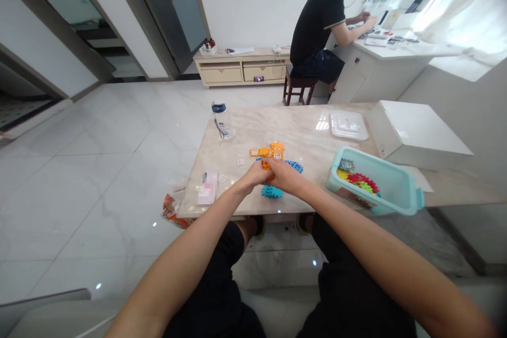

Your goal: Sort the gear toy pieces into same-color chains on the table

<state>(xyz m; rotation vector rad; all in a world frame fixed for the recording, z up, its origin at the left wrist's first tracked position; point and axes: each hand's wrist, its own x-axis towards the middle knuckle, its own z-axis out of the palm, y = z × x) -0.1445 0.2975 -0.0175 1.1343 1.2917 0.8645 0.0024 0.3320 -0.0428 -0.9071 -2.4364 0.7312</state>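
Bare arms [190, 243] over black shorts [336, 290] — left hand [252, 176] and right hand [284, 174] meet on an orange gear [266, 165].
Fingers seem to pinch it from both sides, their tips too small to make out; it is at the table's near side, just beyond a teal gear [272, 191]. A slack grip could drop it; a careless wrist could sweep the teal one off the edge. The marbled table [301, 125] also bears a tub [396, 180] and bottle [224, 125] — beyond, a co-worker [319, 16] sits at a white desk [378, 76], near a low cabinet [219, 75].
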